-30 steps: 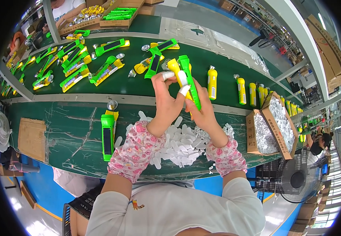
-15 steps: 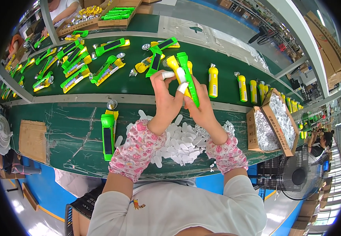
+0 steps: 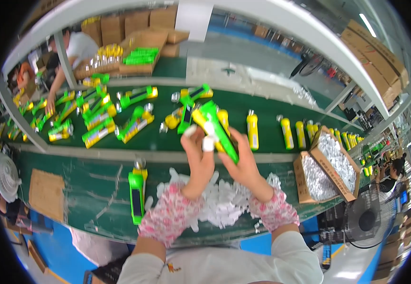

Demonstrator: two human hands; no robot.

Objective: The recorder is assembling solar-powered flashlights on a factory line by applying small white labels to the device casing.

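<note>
Green casing (image 3: 216, 119), in right hand (image 3: 244, 165), has neared yellow casing (image 3: 198, 116).

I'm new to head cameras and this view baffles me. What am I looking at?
No machine: just a person's own two hands. A wide fisheye camera on their head looks down, so straight edges bend. The right hand grips a green-and-yellow plastic flashlight-shaped casing; the left hand meets it, though blur hides exactly how. On the dark green worktop lie a heap of flat white pieces and, to its left, another green-and-yellow casing with a dark panel. An open brown cardboard box of silvery-white bits stands right.
</note>
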